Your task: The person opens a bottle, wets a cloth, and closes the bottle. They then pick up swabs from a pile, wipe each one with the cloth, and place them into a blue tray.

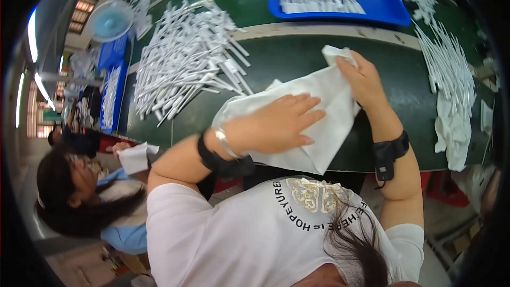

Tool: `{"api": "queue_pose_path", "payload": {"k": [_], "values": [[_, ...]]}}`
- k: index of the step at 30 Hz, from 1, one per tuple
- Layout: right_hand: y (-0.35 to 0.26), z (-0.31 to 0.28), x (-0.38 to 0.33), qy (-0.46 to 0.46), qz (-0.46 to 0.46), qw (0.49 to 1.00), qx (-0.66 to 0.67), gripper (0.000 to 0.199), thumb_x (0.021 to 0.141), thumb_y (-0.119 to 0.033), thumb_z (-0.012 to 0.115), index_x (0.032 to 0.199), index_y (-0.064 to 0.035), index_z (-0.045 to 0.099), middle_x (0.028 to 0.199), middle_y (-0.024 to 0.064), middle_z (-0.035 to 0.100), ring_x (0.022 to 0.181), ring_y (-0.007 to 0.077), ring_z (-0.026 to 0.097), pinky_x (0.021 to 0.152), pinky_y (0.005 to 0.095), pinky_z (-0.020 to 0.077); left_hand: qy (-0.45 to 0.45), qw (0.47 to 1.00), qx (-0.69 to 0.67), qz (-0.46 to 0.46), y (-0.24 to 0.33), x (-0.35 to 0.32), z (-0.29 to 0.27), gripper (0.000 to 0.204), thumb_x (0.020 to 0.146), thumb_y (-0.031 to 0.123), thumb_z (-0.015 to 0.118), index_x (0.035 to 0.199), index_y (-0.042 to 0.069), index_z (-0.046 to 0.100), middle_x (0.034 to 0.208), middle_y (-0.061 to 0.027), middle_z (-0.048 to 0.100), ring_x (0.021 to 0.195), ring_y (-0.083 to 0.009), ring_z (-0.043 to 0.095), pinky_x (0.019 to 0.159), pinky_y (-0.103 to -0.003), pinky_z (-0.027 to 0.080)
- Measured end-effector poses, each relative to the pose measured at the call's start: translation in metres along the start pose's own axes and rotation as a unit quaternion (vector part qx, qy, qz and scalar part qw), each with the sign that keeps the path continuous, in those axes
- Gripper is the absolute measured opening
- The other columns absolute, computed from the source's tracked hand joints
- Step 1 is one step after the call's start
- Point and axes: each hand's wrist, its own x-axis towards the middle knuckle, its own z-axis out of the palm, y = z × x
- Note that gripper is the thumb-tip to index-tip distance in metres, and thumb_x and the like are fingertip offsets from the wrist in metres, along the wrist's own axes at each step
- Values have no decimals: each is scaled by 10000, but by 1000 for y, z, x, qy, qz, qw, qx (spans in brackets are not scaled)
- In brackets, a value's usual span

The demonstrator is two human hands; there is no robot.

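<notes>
A white cloth (pixel 332 95) is spread out in front of me, over the near edge of the green table. My right hand (pixel 365 81) pinches its upper right corner, where a bit of the fabric is bunched above the fingers. My left hand (pixel 284 125) lies across the middle of the cloth with its fingers stretched out, slightly blurred. Just beyond the cloth, to the left, is a large loose pile of thin white sticks (pixel 186 56), some with wider ends.
A blue tray (pixel 385 5) of similar white sticks sits at the far side. More sticks (pixel 446 64) lie at the right, with a crumpled white cloth (pixel 451 133) below them. Blue bins (pixel 121 98) stand at the left, where a co-worker (pixel 87 191) holds a white cloth.
</notes>
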Motion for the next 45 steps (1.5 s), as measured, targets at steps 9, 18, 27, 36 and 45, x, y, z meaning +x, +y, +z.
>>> {"api": "queue_pose_path", "payload": {"k": [9,18,27,36,45], "values": [[-2,11,-19,-136,100,959,229,463,642,-117,742,1041,16,548,928,88,599,853,177,573,796,298,454,47,996,59,-54,-10,-80,25,547,765,245,612,1261,113,423,1333,-129,368,1236,-296,339,1028,-410,252],[-16,6,-19,-230,75,955,170,435,631,-94,723,1020,-4,552,926,86,593,849,170,572,806,301,444,105,977,77,-168,-115,-72,-47,224,735,41,535,935,92,623,1002,-60,594,912,-256,558,760,-348,464],[-11,1,-17,-200,81,967,135,342,689,-140,683,982,-9,565,911,72,599,824,149,565,761,278,443,-74,969,228,-62,-134,-59,-56,165,735,46,512,875,78,592,853,-56,592,851,-250,574,702,-337,479],[-18,6,-19,-150,72,985,49,280,745,-174,650,943,12,579,871,67,607,797,135,561,726,273,448,-19,947,247,-206,-109,-71,-81,137,758,56,529,885,76,579,827,-76,576,705,-270,584,629,-342,485],[12,37,-22,-119,15,991,50,299,755,-155,668,992,-21,544,891,43,581,830,117,545,728,271,444,196,733,-635,-149,-11,-12,-37,190,870,144,527,1013,21,550,824,-81,603,611,-118,526,542,-239,432]]}}
